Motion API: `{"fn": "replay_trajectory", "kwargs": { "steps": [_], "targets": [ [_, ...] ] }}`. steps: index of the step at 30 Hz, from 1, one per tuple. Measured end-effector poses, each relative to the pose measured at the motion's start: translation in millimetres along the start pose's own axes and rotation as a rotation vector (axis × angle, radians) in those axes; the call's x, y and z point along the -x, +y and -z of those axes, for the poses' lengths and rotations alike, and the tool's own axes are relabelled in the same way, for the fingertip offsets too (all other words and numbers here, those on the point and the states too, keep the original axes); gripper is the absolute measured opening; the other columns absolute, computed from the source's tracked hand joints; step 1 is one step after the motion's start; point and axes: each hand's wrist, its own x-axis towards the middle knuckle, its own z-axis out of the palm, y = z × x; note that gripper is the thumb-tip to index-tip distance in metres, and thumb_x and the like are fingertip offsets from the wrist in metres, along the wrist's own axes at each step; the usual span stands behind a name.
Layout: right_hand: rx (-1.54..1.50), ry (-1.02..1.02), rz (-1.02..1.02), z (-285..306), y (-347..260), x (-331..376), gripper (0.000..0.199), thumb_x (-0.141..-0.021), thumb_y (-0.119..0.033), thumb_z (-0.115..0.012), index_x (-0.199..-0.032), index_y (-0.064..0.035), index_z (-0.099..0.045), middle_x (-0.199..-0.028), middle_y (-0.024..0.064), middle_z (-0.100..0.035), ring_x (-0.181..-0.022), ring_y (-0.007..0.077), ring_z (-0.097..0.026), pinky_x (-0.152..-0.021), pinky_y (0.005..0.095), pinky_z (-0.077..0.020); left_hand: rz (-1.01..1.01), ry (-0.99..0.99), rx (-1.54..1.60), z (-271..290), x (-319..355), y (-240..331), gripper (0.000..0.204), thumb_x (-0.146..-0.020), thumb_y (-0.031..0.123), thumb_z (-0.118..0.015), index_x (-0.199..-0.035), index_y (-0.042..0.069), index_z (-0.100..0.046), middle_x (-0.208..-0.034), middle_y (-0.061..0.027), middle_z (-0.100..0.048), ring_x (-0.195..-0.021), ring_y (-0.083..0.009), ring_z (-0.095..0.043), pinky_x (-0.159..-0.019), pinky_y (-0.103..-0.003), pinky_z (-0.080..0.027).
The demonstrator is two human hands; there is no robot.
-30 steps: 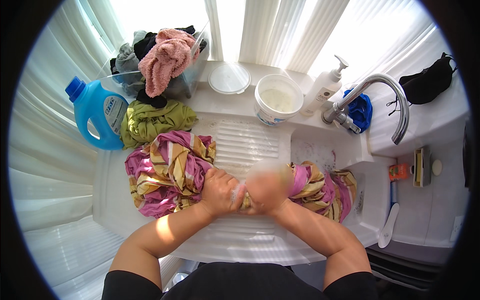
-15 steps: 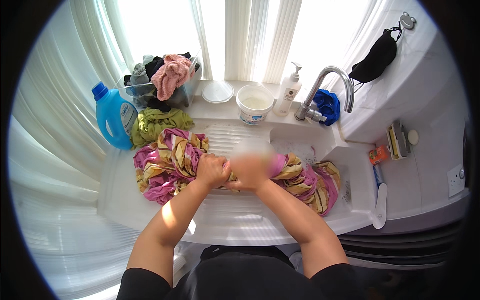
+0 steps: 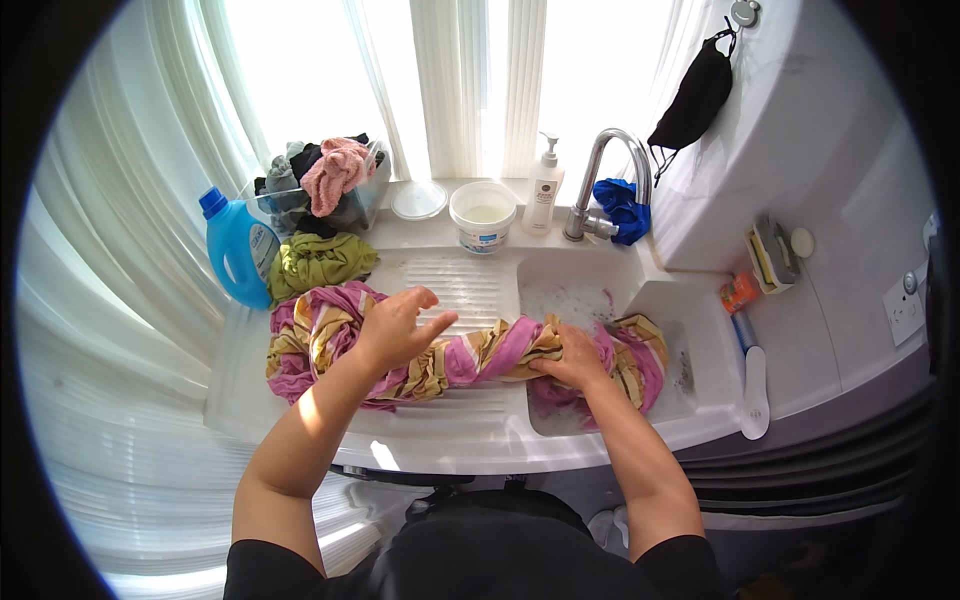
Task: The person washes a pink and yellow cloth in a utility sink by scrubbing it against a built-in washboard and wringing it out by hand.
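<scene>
Here the sink basin (image 3: 590, 300) holds soapy water and the right-hand end of a long twisted cloth (image 3: 480, 355), pink, purple and yellow, which runs from the basin leftward over the ribbed washboard (image 3: 465, 285) to a bunched heap at the left end of the board. The right hand (image 3: 572, 357) presses down on the cloth at the basin's edge, fingers curled into the fabric and gripping it. The left hand (image 3: 395, 328) rests on the twisted part over the board, thumb and fingers spread wide and only loosely laid on it. Behind the board a clear bin (image 3: 330, 195) is piled with clothes, a pink towel on top; a green garment (image 3: 318, 262) lies just in front of it, beside a blue detergent bottle (image 3: 236, 247). A small white tub (image 3: 483, 215) by the tap (image 3: 605, 180) holds something pale, with its lid (image 3: 419, 200) lying next to it and a white pump bottle (image 3: 543, 188) on the other side. Half a second ago both hands were close together on the middle of the cloth and blurred by motion; now they are well apart and sharp, with the cloth stretched out between them.
</scene>
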Motion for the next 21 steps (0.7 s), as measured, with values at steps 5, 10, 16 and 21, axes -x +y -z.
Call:
{"fn": "replay_trajectory", "kwargs": {
  "steps": [5, 10, 16, 21],
  "targets": [
    [0.084, 0.308, 0.232, 6, -7, 26, 0.041, -0.076, -0.045, -0.078, -0.081, -0.0056, -0.066, -0.080, 0.0154, -0.067, -0.078, 0.0350, -0.064, -0.070, 0.0456, -0.0491, -0.227, -0.109, -0.584, -84, 46, 74, 0.099, -0.069, 0.064, -0.075, -0.148, 0.018, -0.038, -0.143, -0.0230, -0.042, -0.127, -0.0407, -0.047, -0.106, -0.060, -0.034],
    [-0.098, 0.630, 0.346, 54, -6, 25, 0.046, -0.088, -0.033, -0.070, -0.056, -0.0028, -0.056, -0.054, 0.0156, -0.055, -0.049, 0.0327, -0.055, -0.048, 0.0413, -0.0400, -0.217, -0.163, -0.391, -109, 10, 34, 0.096, -0.061, 0.054, -0.083, -0.138, 0.013, -0.045, -0.111, -0.0189, -0.065, -0.102, -0.0338, -0.065, -0.096, -0.050, -0.046],
    [-0.583, 0.715, -0.163, 37, 57, -12, 0.034, -0.085, -0.031, -0.076, -0.074, -0.0005, -0.066, -0.061, 0.0118, -0.060, -0.055, 0.0194, -0.059, -0.054, 0.0367, -0.0454, 0.232, -0.581, 0.246, -61, -72, 40, 0.063, -0.066, 0.049, -0.082, -0.103, -0.001, -0.070, -0.100, -0.0192, -0.071, -0.093, -0.0300, -0.068, -0.086, -0.037, -0.051],
    [-0.411, 0.157, -0.181, 18, 86, 13, 0.059, -0.075, -0.036, -0.080, -0.125, -0.0093, -0.063, -0.126, 0.0151, -0.062, -0.112, 0.0282, -0.059, -0.097, 0.0392, -0.0471, 0.254, -0.200, -0.359, -71, -80, 10, 0.054, -0.072, 0.044, -0.080, -0.107, 0.004, -0.068, -0.101, -0.0149, -0.069, -0.102, -0.0293, -0.065, -0.097, -0.047, -0.045]
  ]
}}
